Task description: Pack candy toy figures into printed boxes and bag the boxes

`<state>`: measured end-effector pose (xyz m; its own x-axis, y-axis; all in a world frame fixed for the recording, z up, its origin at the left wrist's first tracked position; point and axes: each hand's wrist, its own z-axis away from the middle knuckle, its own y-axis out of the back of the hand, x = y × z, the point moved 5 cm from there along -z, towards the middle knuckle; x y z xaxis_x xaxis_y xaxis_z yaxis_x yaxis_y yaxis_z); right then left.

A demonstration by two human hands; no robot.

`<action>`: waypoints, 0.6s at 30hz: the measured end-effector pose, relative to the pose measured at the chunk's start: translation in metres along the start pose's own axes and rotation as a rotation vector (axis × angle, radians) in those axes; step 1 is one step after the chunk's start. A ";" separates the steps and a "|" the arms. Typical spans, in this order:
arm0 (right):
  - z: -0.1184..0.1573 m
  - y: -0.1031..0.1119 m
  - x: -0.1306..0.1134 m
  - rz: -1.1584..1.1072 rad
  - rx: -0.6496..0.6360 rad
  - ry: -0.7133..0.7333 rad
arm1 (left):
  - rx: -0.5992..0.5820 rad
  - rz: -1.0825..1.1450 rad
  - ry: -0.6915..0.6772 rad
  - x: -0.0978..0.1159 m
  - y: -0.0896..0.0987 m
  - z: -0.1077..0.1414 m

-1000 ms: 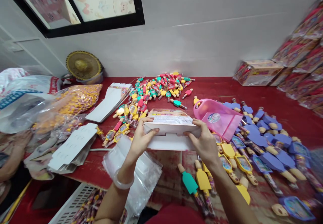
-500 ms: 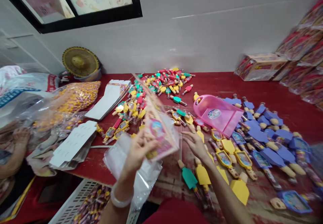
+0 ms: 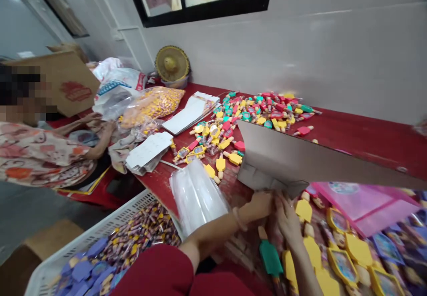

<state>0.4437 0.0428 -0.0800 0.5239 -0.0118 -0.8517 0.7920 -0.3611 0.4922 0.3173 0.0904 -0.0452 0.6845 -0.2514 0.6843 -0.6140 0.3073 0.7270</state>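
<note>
Grey-brown card carton point(image 3: 293, 158) swinging up across the right of the frame, tilted, its folded flaps hanging toward bottom centre! Right under it, the left hand point(image 3: 262, 204) and right hand point(image 3: 287, 220) work close together, pinching the lower edge, fingers partly hidden by the card. Just left, clear plastic bags point(image 3: 196, 196) lie on the red counter point(image 3: 367, 140). Yellow paddle-shaped packs point(image 3: 303, 210) crowd the lower right by a pink plastic scoop point(image 3: 360, 202). Upper centre, a heap of teal and red packs point(image 3: 267, 109). Looks like the flap end is in hand, and that calls for a steady two-handed hold.
</note>
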 end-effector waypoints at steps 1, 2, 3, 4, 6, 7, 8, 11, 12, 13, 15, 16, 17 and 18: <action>-0.003 -0.014 0.010 0.045 -0.063 0.034 | 0.049 -0.041 0.018 -0.013 0.011 0.007; -0.005 -0.026 0.021 0.092 -0.119 0.060 | 0.103 -0.103 0.077 -0.030 0.021 0.018; -0.004 -0.036 0.032 0.142 -0.161 0.079 | 0.152 -0.174 0.177 -0.053 0.030 0.031; -0.002 -0.043 0.042 0.197 -0.187 0.092 | 0.185 -0.236 0.312 -0.078 0.036 0.046; 0.005 -0.052 0.056 0.309 -0.206 0.103 | 0.183 -0.307 0.569 -0.129 0.041 0.083; 0.010 -0.055 0.060 0.353 -0.219 0.108 | 0.174 -0.329 0.650 -0.151 0.041 0.101; 0.014 -0.058 0.062 0.380 -0.240 0.116 | 0.172 -0.350 0.709 -0.170 0.042 0.119; 0.024 -0.063 0.062 0.385 -0.289 0.159 | 0.201 -0.381 0.834 -0.214 0.055 0.163; 0.025 -0.062 0.061 0.388 -0.280 0.169 | 0.222 -0.383 0.854 -0.225 0.064 0.173; 0.025 -0.062 0.060 0.402 -0.264 0.173 | 0.248 -0.382 0.860 -0.235 0.075 0.178; 0.025 -0.060 0.058 0.451 -0.232 0.174 | 0.288 -0.373 0.828 -0.252 0.103 0.179; 0.025 -0.060 0.057 0.474 -0.227 0.175 | 0.280 -0.360 0.790 -0.259 0.116 0.174; 0.025 -0.060 0.055 0.491 -0.228 0.178 | 0.251 -0.338 0.739 -0.264 0.128 0.166; 0.025 -0.060 0.054 0.502 -0.232 0.180 | 0.205 -0.310 0.679 -0.268 0.137 0.157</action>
<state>0.4174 0.0408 -0.1601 0.8818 0.0374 -0.4701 0.4704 -0.1387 0.8715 -0.0124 0.0561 -0.1199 0.8876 0.3396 0.3114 -0.3698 0.1219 0.9211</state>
